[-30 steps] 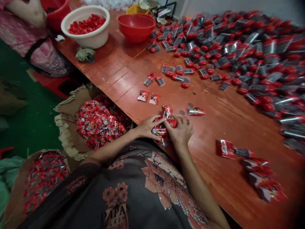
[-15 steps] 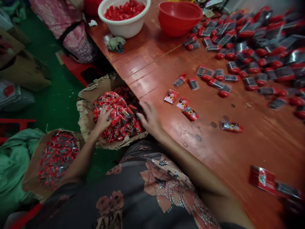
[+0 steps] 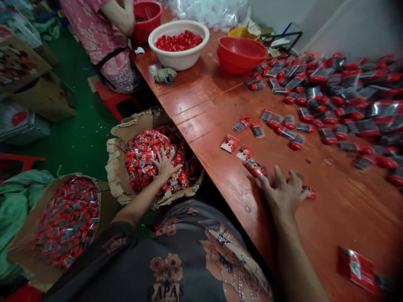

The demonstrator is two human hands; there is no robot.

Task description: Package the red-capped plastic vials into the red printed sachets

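Note:
My left hand (image 3: 166, 165) lies with fingers spread on the heap of small red packets (image 3: 143, 153) in a torn-edged cardboard box (image 3: 115, 167) beside the table. Over the red-brown table (image 3: 208, 126), my right hand (image 3: 285, 193) is open, fingers apart, with nothing seen in it. A wrapped red packet (image 3: 254, 167) lies just by its thumb side. Another packet (image 3: 310, 192) is partly hidden behind its fingers. Two flat red packets (image 3: 229, 143) lie a little further up the table. At the lower right is a larger red packet (image 3: 357, 268), somewhat blurred.
A big pile of clear-and-red packs (image 3: 340, 92) covers the table's far right. A white basin of red pieces (image 3: 178, 63) and a red bowl (image 3: 241, 56) stand at the back. Beyond them sits a person in pink (image 3: 91, 33). A second box of packets (image 3: 71, 218) is at lower left.
My right hand has moved from the box's edge rightwards over the table. My left hand has shifted right across the heap and its fingers have spread. The view has tilted up a little.

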